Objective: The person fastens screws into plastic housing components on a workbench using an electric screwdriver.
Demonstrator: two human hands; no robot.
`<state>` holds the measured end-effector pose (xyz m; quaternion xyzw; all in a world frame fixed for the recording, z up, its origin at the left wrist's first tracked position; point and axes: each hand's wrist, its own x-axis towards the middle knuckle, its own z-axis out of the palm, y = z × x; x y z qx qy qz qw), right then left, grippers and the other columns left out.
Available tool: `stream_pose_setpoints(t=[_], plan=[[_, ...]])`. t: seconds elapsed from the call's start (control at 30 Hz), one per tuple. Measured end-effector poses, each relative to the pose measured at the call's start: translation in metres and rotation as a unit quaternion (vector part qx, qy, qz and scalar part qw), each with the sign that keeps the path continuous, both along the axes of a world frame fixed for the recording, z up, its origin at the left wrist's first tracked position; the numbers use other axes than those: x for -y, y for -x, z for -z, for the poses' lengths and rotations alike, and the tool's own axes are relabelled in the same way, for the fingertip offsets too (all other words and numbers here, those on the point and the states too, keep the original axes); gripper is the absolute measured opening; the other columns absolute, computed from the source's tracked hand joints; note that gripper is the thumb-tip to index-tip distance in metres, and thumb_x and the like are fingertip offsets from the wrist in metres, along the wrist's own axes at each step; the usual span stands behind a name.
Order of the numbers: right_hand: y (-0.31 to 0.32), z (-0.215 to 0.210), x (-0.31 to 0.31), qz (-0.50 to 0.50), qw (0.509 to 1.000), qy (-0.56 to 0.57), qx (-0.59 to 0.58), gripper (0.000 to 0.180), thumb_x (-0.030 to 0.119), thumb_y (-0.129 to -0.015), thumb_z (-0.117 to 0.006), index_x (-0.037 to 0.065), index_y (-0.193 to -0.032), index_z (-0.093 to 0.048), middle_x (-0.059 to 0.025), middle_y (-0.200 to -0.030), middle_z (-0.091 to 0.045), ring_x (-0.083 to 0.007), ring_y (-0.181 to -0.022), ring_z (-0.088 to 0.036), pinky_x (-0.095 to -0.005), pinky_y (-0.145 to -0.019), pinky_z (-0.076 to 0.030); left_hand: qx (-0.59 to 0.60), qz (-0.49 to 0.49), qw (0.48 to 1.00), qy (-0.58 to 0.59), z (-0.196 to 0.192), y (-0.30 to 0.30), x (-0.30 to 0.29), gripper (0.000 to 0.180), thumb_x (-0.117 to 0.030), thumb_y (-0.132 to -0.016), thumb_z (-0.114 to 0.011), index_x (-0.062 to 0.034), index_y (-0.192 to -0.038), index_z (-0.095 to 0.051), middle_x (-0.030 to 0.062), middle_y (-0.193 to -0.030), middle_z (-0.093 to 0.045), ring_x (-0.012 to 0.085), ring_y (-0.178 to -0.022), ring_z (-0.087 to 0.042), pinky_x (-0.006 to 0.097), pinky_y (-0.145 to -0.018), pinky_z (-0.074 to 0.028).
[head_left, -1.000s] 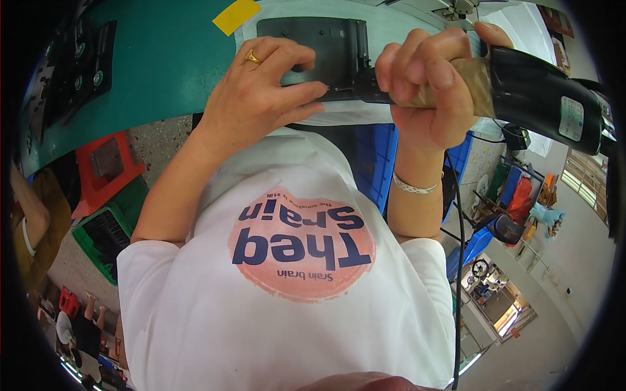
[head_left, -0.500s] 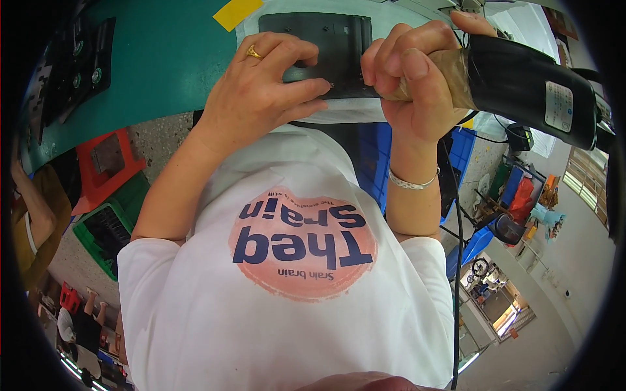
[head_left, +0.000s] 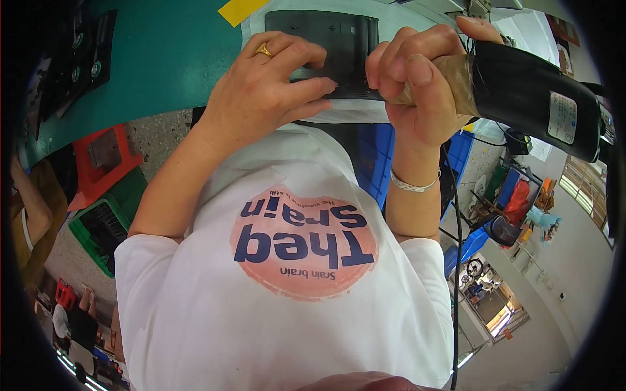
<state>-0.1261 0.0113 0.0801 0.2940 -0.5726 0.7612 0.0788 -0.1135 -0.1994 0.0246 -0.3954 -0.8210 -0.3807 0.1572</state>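
Note:
A flat black plastic panel (head_left: 352,49) with small raised points lies on a white sheet (head_left: 391,14) on the workbench. My left hand (head_left: 270,81), a gold ring on one finger, is at its left side. The forefinger presses the panel close to its near edge, with the thumb beside that edge; other fingers are bent over the surface. My right hand (head_left: 424,85) is wrapped round the tape-covered neck of a thick black corded hand tool (head_left: 521,85), just over the panel's right side. My fingers hide the tool's tip; its kind cannot be told.
The green bench top (head_left: 163,58) holds dark panels with round parts (head_left: 78,72) at far left and a yellow paper (head_left: 242,10). Below stand a red stool (head_left: 104,159), a green crate (head_left: 101,228) and a blue crate (head_left: 375,159). A black cable (head_left: 458,260) hangs at right.
The whole view has shifted slightly, so panel and hands appear a little further right. Both hands keep nearly the same pose and hold.

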Motion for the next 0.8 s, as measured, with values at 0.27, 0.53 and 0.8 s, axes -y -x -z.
stream_pose_setpoints(t=[0.27,0.53,0.8], plan=[[-0.004,0.002,0.02,0.069,0.997,0.016,-0.009,0.057,-0.004,-0.09,-0.068,0.007,-0.136,-0.037,-0.009,-0.077,-0.061,-0.0148,-0.052,-0.053,-0.0302,-0.051,-0.05,0.0,0.006,1.0,0.0,0.002,0.002,0.001,0.033,-0.02,-0.067,-0.088,-0.0135,-0.097,-0.075,0.0017,-0.104,-0.064,0.0242,-0.1,-0.063,0.043,-0.094,-0.05],[-0.015,0.007,0.027,0.152,0.988,0.024,-0.029,0.048,-0.011,-0.081,-0.071,0.003,-0.116,-0.041,-0.0078,-0.076,-0.065,-0.0127,-0.057,-0.057,-0.0259,-0.058,-0.047,0.008,0.02,1.0,0.0,-0.002,0.005,0.0,0.03,-0.021,-0.069,-0.087,-0.0118,-0.093,-0.072,0.0025,-0.103,-0.063,0.0249,-0.099,-0.062,0.045,-0.096,-0.049],[-0.011,-0.014,0.001,0.134,0.988,-0.021,0.071,0.052,0.002,-0.094,-0.064,0.013,-0.136,-0.036,-0.0049,-0.072,-0.052,-0.0165,-0.054,-0.048,-0.0366,-0.049,-0.05,0.013,0.011,1.0,0.017,-0.005,0.001,0.0,0.028,-0.022,-0.07,-0.085,-0.0132,-0.092,-0.07,0.0011,-0.101,-0.062,0.0228,-0.1,-0.061,0.043,-0.098,-0.047]])
